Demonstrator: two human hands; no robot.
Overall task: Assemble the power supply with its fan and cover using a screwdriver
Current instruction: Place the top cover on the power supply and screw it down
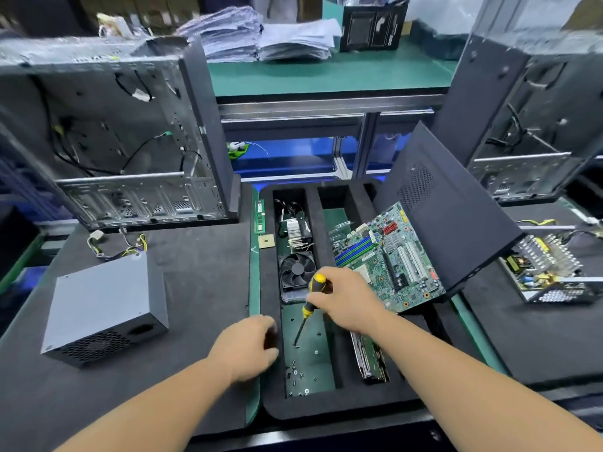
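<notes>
My right hand [342,298] grips a yellow-and-black screwdriver [311,300], its tip down on a screw in the green-floored compartment of the black foam tray [270,380]. Several loose screws [298,370] lie in that compartment. My left hand [248,345] hovers at the tray's left rim with curled fingers; I cannot tell if it holds anything. A closed grey power supply [104,308] with its cable bundle [120,246] sits on the mat at left. An open power supply [551,272] showing its circuit board lies at far right. A black fan [297,270] rests in the tray.
A motherboard [388,256] leans on the tray's right side under a black side panel [447,216]. Open computer cases stand at left [124,138] and right [528,125]. A heatsink [295,228], a CPU chip [266,241] and a RAM stick [260,216] lie nearby.
</notes>
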